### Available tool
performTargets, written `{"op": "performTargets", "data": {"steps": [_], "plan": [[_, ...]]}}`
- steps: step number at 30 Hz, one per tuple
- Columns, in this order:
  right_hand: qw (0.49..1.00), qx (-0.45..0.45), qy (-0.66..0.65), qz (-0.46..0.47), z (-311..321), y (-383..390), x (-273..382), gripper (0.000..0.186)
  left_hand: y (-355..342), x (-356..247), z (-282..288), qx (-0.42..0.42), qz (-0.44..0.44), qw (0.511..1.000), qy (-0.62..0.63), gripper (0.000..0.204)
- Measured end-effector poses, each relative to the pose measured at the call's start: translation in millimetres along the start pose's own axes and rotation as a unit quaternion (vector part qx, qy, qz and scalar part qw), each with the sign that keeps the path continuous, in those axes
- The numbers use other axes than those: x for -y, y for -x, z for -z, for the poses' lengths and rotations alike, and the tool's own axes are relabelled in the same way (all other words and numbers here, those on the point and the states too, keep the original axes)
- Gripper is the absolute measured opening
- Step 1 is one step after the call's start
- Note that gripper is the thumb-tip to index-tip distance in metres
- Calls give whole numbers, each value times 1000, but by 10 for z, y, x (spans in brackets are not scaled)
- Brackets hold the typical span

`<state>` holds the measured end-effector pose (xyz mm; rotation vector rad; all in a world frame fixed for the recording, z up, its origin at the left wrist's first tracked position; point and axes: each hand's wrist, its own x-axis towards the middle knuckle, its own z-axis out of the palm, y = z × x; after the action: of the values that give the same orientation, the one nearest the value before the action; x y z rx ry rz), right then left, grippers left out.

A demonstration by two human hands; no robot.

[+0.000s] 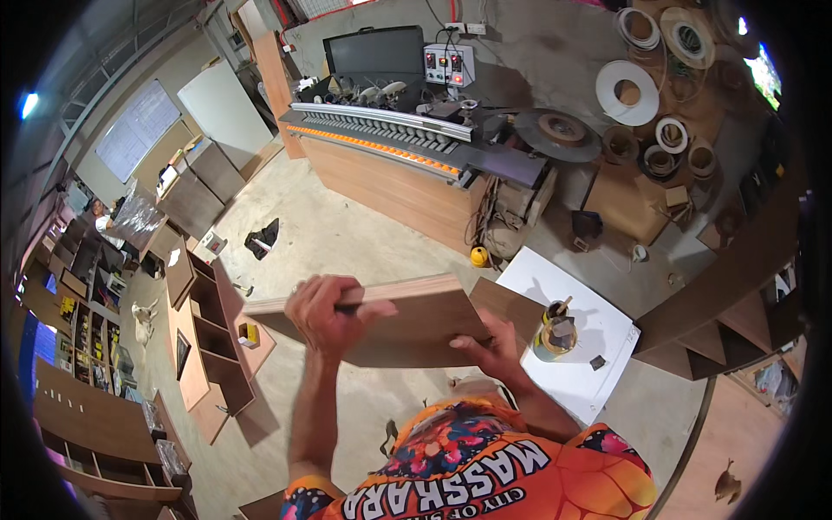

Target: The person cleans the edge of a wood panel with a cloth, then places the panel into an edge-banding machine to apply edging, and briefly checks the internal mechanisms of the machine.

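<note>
I hold a wooden board point(416, 321) with a brown face and a paler top edge. My left hand point(334, 316) grips its top edge left of the middle, fingers curled, with a small dark shape by the thumb that I cannot make out. My right hand point(490, 347) is closed on the board's right end, thumb on the brown face. Just right of it, a white panel point(589, 373) lies over part of a brown sheet point(498, 308). On the white panel stand a tin with a stick point(555, 338) and a small dark scrap point(598, 362).
An edge-banding machine point(381, 182) stands ahead, a yellow container point(478, 256) by its foot. Cabinet carcasses stand left point(208, 347) and right point(719, 321). Rolls of banding point(628, 91) are at upper right. A dog point(143, 321) and another person point(108, 224) are at far left.
</note>
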<state>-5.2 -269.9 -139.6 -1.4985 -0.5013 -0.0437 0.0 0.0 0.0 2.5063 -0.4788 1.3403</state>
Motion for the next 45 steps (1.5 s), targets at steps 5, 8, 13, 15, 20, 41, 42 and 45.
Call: {"op": "performTargets", "data": {"steps": [5,8,13,15,20,41,42,45], "plan": [[990,-78,-37,-111,-80,-1103,-237,28,-501,1611,-425,62,-29,997,-42,25],[981,-139,-129,-41,-174,-1670,-592,35,-397,3244,-694,17,-21,997,-69,33],[950,-288,-102,-56,-86,-2470,-1220,39,283,4920,-2151,33,415,909,-16,38],[925,-355,-119,-68,-60,-2734,-1559,41,656,4916,-3116,275,388,830,292,54],[840,-500,-25,-209,119,-2992,-2118,49,594,4075,-4498,376,425,661,490,53],[738,-454,210,-452,2701,-4256,-4315,82,-66,3743,-7216,423,591,493,479,49],[738,-457,230,-441,2702,-4397,-4407,82,-129,3781,-7250,411,592,511,469,49],[727,-422,308,-446,2779,-4662,-4512,81,-320,3758,-7439,404,605,524,443,47]]}}
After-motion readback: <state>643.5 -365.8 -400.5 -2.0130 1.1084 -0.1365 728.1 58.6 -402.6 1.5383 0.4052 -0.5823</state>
